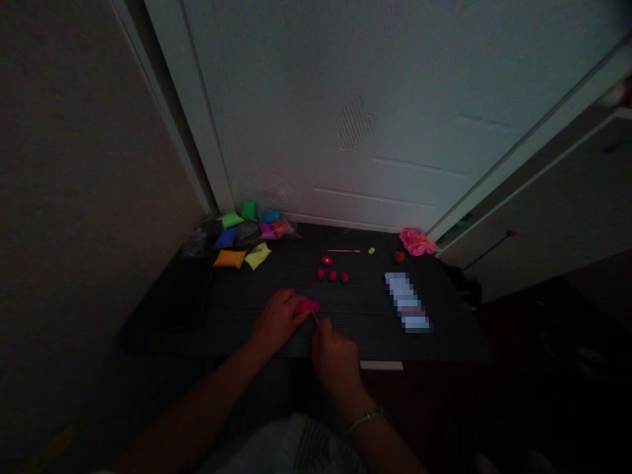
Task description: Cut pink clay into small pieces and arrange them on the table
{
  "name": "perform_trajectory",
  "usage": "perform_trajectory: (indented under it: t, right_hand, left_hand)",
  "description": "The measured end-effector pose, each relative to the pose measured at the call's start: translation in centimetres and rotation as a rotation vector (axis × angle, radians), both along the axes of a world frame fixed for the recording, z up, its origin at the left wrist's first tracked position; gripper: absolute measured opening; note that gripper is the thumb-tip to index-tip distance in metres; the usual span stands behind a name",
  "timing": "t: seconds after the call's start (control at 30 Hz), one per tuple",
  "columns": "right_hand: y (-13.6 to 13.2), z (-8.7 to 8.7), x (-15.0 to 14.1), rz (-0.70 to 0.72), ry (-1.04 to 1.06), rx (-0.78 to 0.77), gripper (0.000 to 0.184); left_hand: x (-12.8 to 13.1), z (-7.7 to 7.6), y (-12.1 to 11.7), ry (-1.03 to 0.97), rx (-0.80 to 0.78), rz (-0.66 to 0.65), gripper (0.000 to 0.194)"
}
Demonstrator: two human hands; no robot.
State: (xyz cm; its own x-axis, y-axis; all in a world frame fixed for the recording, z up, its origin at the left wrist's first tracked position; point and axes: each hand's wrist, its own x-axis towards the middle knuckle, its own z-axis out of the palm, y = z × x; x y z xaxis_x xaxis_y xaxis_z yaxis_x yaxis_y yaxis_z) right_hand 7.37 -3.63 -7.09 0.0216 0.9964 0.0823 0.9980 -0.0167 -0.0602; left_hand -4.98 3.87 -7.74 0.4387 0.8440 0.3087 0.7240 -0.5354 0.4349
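On the dark table (247, 309) my left hand (279, 319) rests with its fingers curled onto a flat piece of pink clay (309, 306). My right hand (334, 352) is closed in a pinch round a thin stick tool (313, 316) whose tip touches the pink clay. Just beyond lie three small pink clay balls (332, 276) in a row and a small pink clay flower (326, 261).
Several coloured clay packets (241, 237) lie at the table's back left. A pink stick (343, 251), a small yellow bit (371, 251), a red lump (399, 257) and a pink clay blossom (417, 242) sit at the back. A blurred flat object (407, 301) lies right. A white door (375, 112) stands behind.
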Motion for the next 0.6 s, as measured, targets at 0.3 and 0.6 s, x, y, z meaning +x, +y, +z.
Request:
perform_trajectory:
  t: [0.3, 0.6]
  right_hand:
    - [1.0, 0.3, -0.7, -0.022, 0.0, -0.01, 0.004]
    - [-0.2, -0.2, 0.5, -0.092, 0.07, 0.09, 0.007]
  left_hand:
    - [0.0, -0.1, 0.1, 0.026, 0.01, 0.001, 0.02]
    - [-0.1, -0.2, 0.1, -0.008, -0.005, 0.005, 0.02]
